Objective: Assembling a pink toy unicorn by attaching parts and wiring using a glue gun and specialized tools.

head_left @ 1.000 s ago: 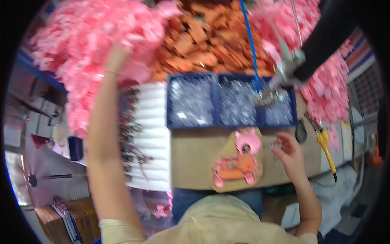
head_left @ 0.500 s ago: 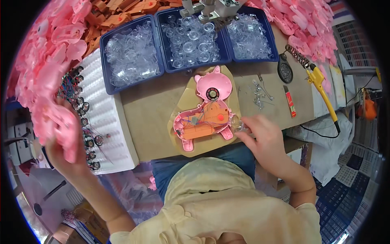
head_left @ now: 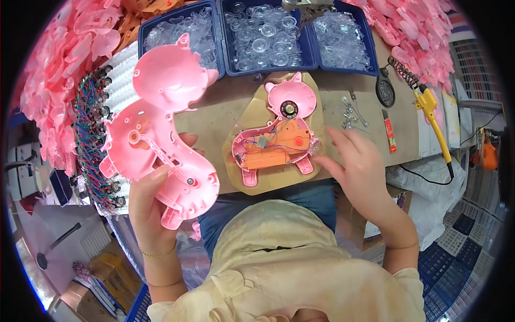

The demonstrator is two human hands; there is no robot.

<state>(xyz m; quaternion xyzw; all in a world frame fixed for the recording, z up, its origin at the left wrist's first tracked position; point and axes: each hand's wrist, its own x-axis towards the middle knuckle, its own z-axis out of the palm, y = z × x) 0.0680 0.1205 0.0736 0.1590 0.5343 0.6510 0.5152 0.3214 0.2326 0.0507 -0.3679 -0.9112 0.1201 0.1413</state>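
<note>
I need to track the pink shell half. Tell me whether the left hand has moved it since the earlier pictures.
Yes. The left hand has brought the pink shell half in from the pink pile at the bench's left edge, toward the open toy on the tan mat, and now holds it up beside it.

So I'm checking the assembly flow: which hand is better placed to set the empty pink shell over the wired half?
Left. The left hand already grips the empty pink shell, raised beside the wired half. The right hand rests at that half's edge, probably steadying it.

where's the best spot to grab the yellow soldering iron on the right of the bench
Probably the yellow handle, pinched across its width from above. It lies flat at the bench's right edge, clear of the right hand; its coiled end toward the blue trays is best avoided.
</note>
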